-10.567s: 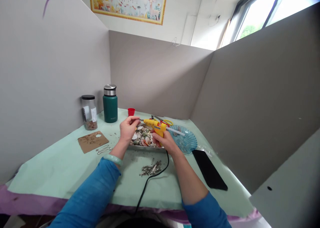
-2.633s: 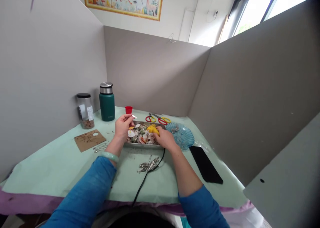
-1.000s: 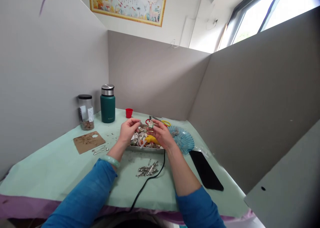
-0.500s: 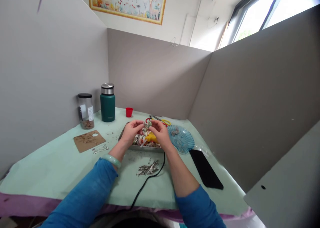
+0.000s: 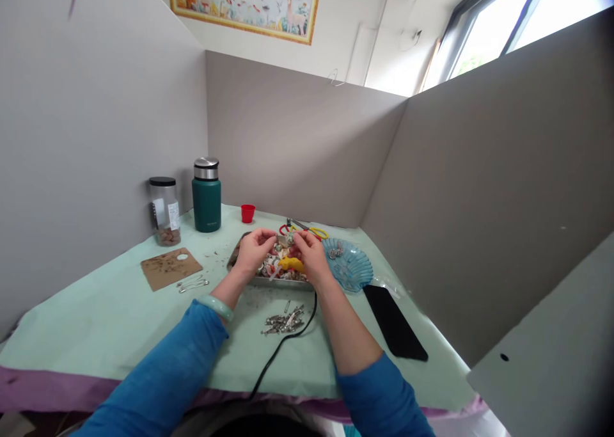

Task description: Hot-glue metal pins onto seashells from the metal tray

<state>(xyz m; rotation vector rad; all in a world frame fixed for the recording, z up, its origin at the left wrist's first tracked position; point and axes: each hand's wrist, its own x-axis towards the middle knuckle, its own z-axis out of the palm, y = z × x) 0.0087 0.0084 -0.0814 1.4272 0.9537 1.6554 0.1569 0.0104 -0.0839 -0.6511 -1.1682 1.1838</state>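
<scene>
In the head view, the person's left hand (image 5: 254,253) pinches a small, flat silver metal piece (image 5: 281,239) between narrowed fingertips. Close beside it, the right hand (image 5: 311,256) holds a small greenish-white shell (image 5: 290,237) in its fingers; whether the two pieces touch cannot be told. Both are above a rectangular silver metal tray (image 5: 283,284) of mixed shells, where a yellow plastic glue gun (image 5: 291,265) lies. A loose pile of silver metal clips (image 5: 284,323) sits nearer the person, beside a black cord (image 5: 283,342).
</scene>
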